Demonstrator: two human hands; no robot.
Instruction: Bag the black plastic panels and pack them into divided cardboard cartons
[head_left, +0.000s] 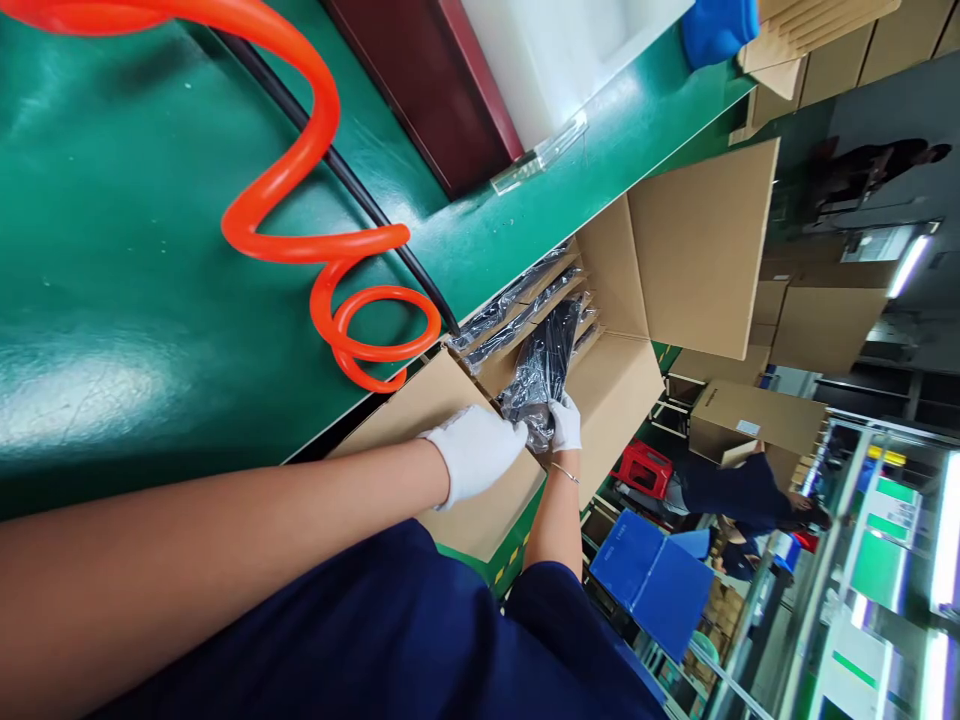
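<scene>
My left hand (480,452), in a white glove, is closed with its fingertips at the near end of a dark item wrapped in clear plastic film (541,365). On the other side of that end, my right hand (565,421), also gloved in white, grips the same wrapped item. What the item is inside the film I cannot make out. It lies tilted within an open cardboard box (615,395). Beside it, more film-wrapped dark items (517,305) stand in rows between cardboard dividers (551,277). My left wrist passes over one box flap (420,400).
A green worktop (142,230) borders the box, carrying a coiled orange air hose (300,240), a black rod or cable (352,185), a dark red case (431,85) and a white bin (555,60). A blue box (652,580), a red stool (643,470) and other people are beyond.
</scene>
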